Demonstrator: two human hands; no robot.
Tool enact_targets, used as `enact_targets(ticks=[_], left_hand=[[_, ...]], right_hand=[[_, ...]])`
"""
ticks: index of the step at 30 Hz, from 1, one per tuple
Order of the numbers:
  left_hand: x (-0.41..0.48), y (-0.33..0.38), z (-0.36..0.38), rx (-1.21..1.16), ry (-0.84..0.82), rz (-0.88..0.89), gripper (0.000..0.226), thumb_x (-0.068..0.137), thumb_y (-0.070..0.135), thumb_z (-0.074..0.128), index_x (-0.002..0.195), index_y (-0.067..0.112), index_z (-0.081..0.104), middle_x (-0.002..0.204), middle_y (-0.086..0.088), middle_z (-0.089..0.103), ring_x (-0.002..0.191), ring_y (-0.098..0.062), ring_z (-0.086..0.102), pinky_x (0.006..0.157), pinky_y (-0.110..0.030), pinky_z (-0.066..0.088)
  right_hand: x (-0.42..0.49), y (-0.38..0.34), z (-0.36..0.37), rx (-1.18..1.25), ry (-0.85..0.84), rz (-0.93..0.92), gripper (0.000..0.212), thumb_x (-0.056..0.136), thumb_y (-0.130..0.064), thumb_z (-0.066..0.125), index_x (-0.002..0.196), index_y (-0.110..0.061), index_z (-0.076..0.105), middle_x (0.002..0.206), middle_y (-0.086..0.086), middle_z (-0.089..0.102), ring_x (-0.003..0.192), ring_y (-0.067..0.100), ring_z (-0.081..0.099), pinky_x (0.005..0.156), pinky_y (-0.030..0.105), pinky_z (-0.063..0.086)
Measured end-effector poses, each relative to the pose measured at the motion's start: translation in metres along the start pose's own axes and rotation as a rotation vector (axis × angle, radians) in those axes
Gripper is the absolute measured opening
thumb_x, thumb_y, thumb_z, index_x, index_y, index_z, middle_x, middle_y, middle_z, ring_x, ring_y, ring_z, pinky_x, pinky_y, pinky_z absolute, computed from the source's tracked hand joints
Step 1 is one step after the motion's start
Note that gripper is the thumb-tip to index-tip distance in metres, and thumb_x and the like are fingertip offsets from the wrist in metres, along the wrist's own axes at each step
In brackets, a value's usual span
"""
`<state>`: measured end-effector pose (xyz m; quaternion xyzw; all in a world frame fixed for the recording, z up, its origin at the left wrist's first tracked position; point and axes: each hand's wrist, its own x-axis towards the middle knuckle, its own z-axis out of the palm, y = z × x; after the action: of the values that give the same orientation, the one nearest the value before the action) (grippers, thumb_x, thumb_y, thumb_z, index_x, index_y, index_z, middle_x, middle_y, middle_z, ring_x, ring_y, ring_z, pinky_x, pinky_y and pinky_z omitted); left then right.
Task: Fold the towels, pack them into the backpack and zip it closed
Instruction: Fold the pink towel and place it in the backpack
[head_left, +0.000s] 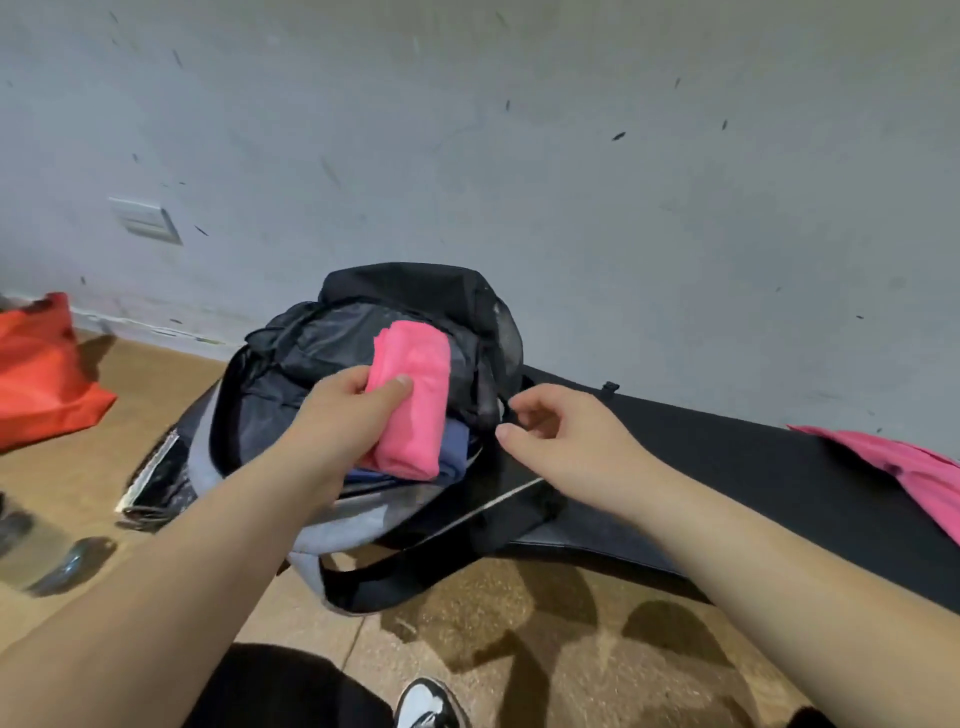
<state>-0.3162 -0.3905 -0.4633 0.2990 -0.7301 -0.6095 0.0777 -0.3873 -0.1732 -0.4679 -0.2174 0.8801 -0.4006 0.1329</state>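
Clamped on the pink roll (415, 364) from its left side, my left hand (337, 415) holds it at frame centre, over the open mouth of the backpack (405, 286). The long axis of the roll runs almost vertical in the frame, and its far end points up toward the wall (571, 182). My right hand (561, 426) curls at the right rim of the bag; I cannot tell if it pinches anything.

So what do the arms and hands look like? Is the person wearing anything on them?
The left arm and right arm are bare, with no sleeves in view. The left hand and right hand wear no gloves, rings, watch or bracelet. The nails that show look short and unpainted.
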Motion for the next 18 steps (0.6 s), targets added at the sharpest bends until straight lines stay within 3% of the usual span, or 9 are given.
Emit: enact_targets(ticks=[3,7,10,13,15,18], left_hand=[[0.017,-0.015,-0.032,-0.087,0.175,-0.11,0.012,0.095,0.021,0.06,0.098,0.014,0.069,0.096,-0.014,0.072,0.08,-0.032,0.07,0.073,-0.045,0.06],[0.034,-0.03,-0.062,-0.045,0.273,-0.223,0.011,0.092,0.014,0.055,0.094,0.007,0.063,0.084,-0.015,0.063,0.069,-0.032,0.061,0.065,-0.042,0.057],[0.046,-0.04,-0.082,0.024,0.324,-0.22,0.01,0.085,0.015,0.058,0.085,0.005,0.058,0.072,-0.011,0.056,0.059,-0.027,0.054,0.058,-0.031,0.048],[0.063,-0.061,-0.091,0.187,0.397,-0.174,0.024,0.067,0.025,0.059,0.076,0.003,0.061,0.061,-0.013,0.059,0.059,-0.033,0.061,0.058,-0.042,0.052],[0.067,-0.066,-0.086,0.22,0.391,-0.134,0.024,0.069,0.023,0.059,0.08,0.002,0.062,0.067,-0.012,0.063,0.069,-0.035,0.066,0.062,-0.042,0.054],[0.073,-0.07,-0.076,0.226,0.339,-0.091,0.019,0.084,0.01,0.063,0.101,0.018,0.057,0.095,-0.007,0.064,0.092,-0.031,0.061,0.075,-0.035,0.049]], right_hand=[[0.031,-0.02,0.029,-0.13,-0.03,-0.107,0.038,0.094,-0.035,0.067,0.131,-0.025,0.065,0.12,-0.01,0.064,0.11,0.009,0.063,0.098,0.026,0.048],[0.069,-0.039,0.059,-0.322,-0.058,-0.246,0.037,0.096,-0.034,0.062,0.133,-0.027,0.062,0.131,-0.005,0.059,0.117,0.016,0.059,0.101,0.04,0.051],[0.094,-0.047,0.078,-0.464,-0.084,-0.315,0.038,0.097,-0.037,0.061,0.133,-0.027,0.06,0.133,-0.003,0.057,0.126,0.02,0.054,0.099,0.044,0.051],[0.116,-0.051,0.097,-0.591,-0.125,-0.356,0.043,0.096,-0.043,0.06,0.136,-0.027,0.056,0.133,-0.001,0.056,0.126,0.024,0.052,0.097,0.046,0.052],[0.13,-0.053,0.107,-0.686,-0.124,-0.368,0.045,0.097,-0.044,0.06,0.137,-0.024,0.054,0.132,0.001,0.055,0.125,0.026,0.052,0.094,0.045,0.052],[0.149,-0.055,0.117,-0.81,-0.069,-0.372,0.044,0.097,-0.045,0.061,0.133,-0.02,0.055,0.128,0.004,0.054,0.119,0.028,0.053,0.085,0.04,0.048]])
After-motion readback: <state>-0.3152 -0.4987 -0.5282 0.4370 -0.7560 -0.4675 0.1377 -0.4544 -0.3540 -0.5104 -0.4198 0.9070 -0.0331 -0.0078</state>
